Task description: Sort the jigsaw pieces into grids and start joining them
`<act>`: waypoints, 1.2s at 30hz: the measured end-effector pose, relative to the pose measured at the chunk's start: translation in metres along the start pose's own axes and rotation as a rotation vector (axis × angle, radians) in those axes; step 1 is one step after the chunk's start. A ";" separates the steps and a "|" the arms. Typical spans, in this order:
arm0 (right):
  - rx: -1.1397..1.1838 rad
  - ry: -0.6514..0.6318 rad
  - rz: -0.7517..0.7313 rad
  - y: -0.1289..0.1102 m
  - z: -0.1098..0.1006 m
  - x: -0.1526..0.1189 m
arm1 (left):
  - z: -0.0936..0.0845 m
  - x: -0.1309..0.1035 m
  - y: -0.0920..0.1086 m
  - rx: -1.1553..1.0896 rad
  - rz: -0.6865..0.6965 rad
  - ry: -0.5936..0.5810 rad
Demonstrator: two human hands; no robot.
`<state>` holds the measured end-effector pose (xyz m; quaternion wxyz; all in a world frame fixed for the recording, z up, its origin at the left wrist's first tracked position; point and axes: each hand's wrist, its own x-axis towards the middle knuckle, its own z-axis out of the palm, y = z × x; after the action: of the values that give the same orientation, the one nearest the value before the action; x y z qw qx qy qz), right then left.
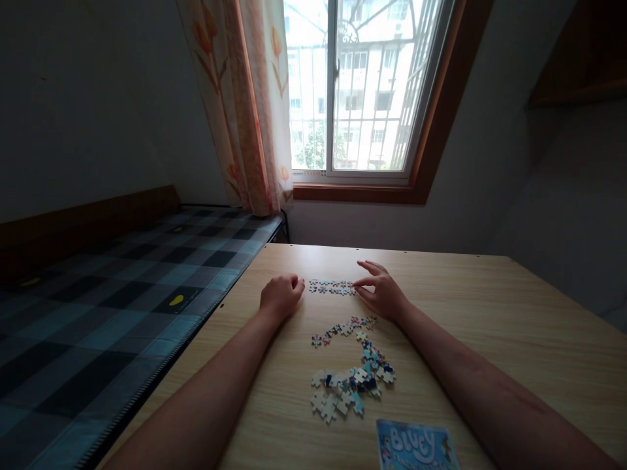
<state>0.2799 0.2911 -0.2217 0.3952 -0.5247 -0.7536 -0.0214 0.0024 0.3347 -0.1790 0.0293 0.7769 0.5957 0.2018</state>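
Note:
Two rows of joined jigsaw puzzle pieces (pixel 332 286) lie on the wooden table, between my two hands. My left hand (pixel 283 295) rests curled in a loose fist just left of the rows; nothing shows in its fingers. At the right end of the rows, my right hand (pixel 379 290) pinches a jigsaw puzzle piece (pixel 356 289) between thumb and index finger, its other fingers stretched out. Nearer to me, a line of loose pieces (pixel 350 324) runs slantwise. Closer still is a heap of pieces (pixel 353 382), several with their pale backs up.
The puzzle's blue "Bluey" box or card (pixel 416 444) lies at the table's (pixel 490 313) near side. A bed with a checked cover (pixel 147 281) borders the table on the left. Beyond the far edge are a curtain (pixel 249 111) and a window (pixel 367 98).

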 end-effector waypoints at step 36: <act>0.718 0.088 0.567 0.018 -0.019 -0.002 | 0.002 0.002 -0.002 0.064 0.077 -0.022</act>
<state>0.3051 0.2891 -0.2169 0.5739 -0.5387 -0.5224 0.3280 0.0021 0.3376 -0.1811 0.0032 0.8019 0.5712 0.1752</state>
